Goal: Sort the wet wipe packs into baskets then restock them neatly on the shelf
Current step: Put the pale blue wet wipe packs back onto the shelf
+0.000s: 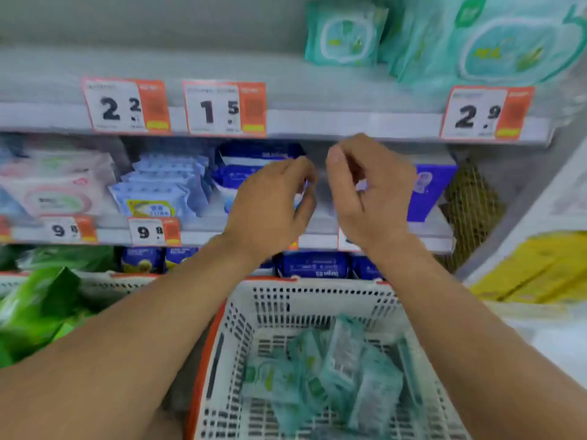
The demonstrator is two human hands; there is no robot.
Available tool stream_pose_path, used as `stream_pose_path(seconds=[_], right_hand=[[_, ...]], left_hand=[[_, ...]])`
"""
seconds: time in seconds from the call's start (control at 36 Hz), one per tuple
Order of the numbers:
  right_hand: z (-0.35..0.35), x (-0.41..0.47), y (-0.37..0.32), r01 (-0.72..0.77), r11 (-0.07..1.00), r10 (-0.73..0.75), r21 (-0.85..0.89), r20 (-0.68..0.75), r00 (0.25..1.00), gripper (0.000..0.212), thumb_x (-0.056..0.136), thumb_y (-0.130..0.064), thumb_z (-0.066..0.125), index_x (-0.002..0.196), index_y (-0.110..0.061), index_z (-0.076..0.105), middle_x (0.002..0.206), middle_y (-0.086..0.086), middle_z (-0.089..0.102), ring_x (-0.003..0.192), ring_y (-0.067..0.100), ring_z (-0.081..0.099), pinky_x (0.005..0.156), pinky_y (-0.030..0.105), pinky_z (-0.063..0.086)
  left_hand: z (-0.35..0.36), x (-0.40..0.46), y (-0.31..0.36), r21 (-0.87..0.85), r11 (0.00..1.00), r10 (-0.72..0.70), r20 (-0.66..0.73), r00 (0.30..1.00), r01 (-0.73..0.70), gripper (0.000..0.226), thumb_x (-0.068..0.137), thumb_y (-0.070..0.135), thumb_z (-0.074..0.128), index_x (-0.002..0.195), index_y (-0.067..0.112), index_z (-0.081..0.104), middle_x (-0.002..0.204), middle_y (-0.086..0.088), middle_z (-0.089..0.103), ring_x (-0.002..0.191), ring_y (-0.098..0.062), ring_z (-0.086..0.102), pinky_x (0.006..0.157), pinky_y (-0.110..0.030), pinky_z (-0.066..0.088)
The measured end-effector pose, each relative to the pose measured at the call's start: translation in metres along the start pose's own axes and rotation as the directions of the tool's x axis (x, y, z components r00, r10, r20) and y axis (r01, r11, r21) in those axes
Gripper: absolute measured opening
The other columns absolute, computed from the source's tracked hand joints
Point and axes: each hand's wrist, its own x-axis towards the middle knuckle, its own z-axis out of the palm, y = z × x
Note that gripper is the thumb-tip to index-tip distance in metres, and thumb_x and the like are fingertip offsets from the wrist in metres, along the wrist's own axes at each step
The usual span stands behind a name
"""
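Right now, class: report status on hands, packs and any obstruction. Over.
Left hand and right hand both empty, fingers curled, raised at middle shelf. Teal wipe packs loose in white basket. Nothing blocking.

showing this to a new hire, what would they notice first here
Two bare hands, the left hand and right hand, are raised with curled, empty fingers in front of the middle shelf. Below them sits a white basket with teal wet wipe packs heaped inside. Bold price tags line the upper shelf edge, with larger teal packs stacked at top right.
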Motion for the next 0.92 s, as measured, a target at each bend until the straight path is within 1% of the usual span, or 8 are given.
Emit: stream_pose_path(seconds=[0.06, 0.11, 0.19, 0.31, 0.53, 0.67, 0.81, 0.92], right_hand=[[0.000, -0.080, 0.022, -0.317, 0.942, 0.332, -0.112, 0.163, 0.929, 0.034, 0.099, -0.023, 0.053, 0.067, -0.014, 0.048, 0.057, -0.005, 0.041, 0.055, 0.014, 0.039, 0.054, 0.025, 0.032], [-0.001, -0.158, 0.058, -0.552, 0.751, 0.660, -0.361, 0.401, 0.635, 0.028, 0.095, -0.027, 0.058, 0.071, -0.014, 0.054, 0.062, 0.000, 0.050, 0.061, 0.020, 0.051, 0.059, 0.033, 0.044], [-0.029, -0.241, 0.081, -0.463, 0.499, 0.850, -0.733, 0.518, 0.096, 0.039, 0.084, -0.029, 0.071, 0.119, -0.011, 0.062, 0.118, 0.011, 0.064, 0.109, 0.030, 0.062, 0.090, 0.035, 0.052], [-0.066, -0.295, 0.076, -0.408, 0.378, 0.841, -0.831, 0.493, -0.223, 0.116, 0.065, -0.064, 0.082, 0.154, -0.019, 0.022, 0.151, 0.013, 0.034, 0.134, 0.035, 0.044, 0.110, 0.047, 0.043], [-0.075, -0.319, 0.089, -0.345, 0.320, 0.896, -0.882, 0.400, -0.192, 0.064, 0.067, -0.033, 0.089, 0.118, -0.020, 0.053, 0.110, 0.003, 0.067, 0.094, 0.023, 0.064, 0.086, 0.037, 0.057], [-0.060, -0.277, 0.106, -0.327, 0.278, 0.759, -0.903, 0.415, -0.501, 0.068, 0.073, -0.023, 0.089, 0.126, 0.001, 0.054, 0.121, 0.017, 0.062, 0.083, 0.028, 0.073, 0.078, 0.040, 0.062], [-0.054, -0.248, 0.115, -0.423, 0.241, 0.762, -0.874, 0.440, -0.475, 0.026, 0.090, -0.021, 0.074, 0.080, -0.003, 0.059, 0.043, 0.001, 0.062, 0.041, 0.010, 0.063, 0.046, 0.020, 0.052], [-0.038, -0.224, 0.099, -0.845, -0.133, 0.558, -0.518, 0.665, -0.496, 0.013, 0.092, -0.004, 0.068, 0.082, 0.001, 0.061, 0.056, 0.007, 0.065, 0.048, 0.010, 0.064, 0.049, 0.018, 0.054]], left_hand=[[0.039, -0.036, 0.004, 0.107, 0.975, -0.220, 0.417, 0.882, 0.193, 0.018, 0.091, 0.030, 0.056, 0.106, 0.019, 0.057, 0.098, -0.005, 0.065, 0.093, -0.032, 0.062, 0.076, -0.041, 0.052], [0.076, -0.088, 0.006, 0.279, 0.907, -0.417, 0.704, 0.575, 0.316, 0.035, 0.092, 0.037, 0.061, 0.123, 0.020, 0.058, 0.119, -0.007, 0.063, 0.108, -0.032, 0.062, 0.085, -0.037, 0.052], [0.110, -0.174, 0.013, 0.350, 0.731, -0.568, 0.788, 0.237, 0.586, 0.051, 0.090, 0.039, 0.068, 0.135, 0.021, 0.054, 0.132, -0.004, 0.059, 0.113, -0.027, 0.060, 0.094, -0.036, 0.052], [0.130, -0.242, 0.033, 0.391, 0.599, -0.586, 0.809, 0.050, 0.699, 0.071, 0.087, 0.039, 0.074, 0.146, 0.016, 0.042, 0.145, -0.006, 0.051, 0.126, -0.026, 0.053, 0.100, -0.029, 0.046], [0.157, -0.238, 0.035, 0.384, 0.550, -0.530, 0.847, -0.045, 0.741, 0.090, 0.084, 0.043, 0.078, 0.155, 0.016, 0.029, 0.158, -0.008, 0.035, 0.139, -0.027, 0.042, 0.111, -0.033, 0.039], [0.166, -0.236, 0.027, 0.273, 0.460, -0.465, 0.885, -0.032, 0.845, 0.100, 0.067, 0.047, 0.089, 0.150, 0.022, 0.039, 0.153, -0.002, 0.042, 0.136, -0.021, 0.045, 0.112, -0.038, 0.042], [0.179, -0.214, 0.043, 0.124, 0.510, -0.345, 0.936, 0.070, 0.851, 0.125, 0.054, 0.051, 0.095, 0.156, 0.028, 0.026, 0.156, 0.002, 0.037, 0.135, -0.021, 0.045, 0.115, -0.039, 0.038], [0.187, -0.207, 0.060, 0.040, 0.446, -0.359, 0.923, 0.138, 0.894, 0.137, 0.048, 0.056, 0.094, 0.157, 0.035, 0.014, 0.159, 0.007, 0.031, 0.143, -0.020, 0.035, 0.115, -0.038, 0.037]])
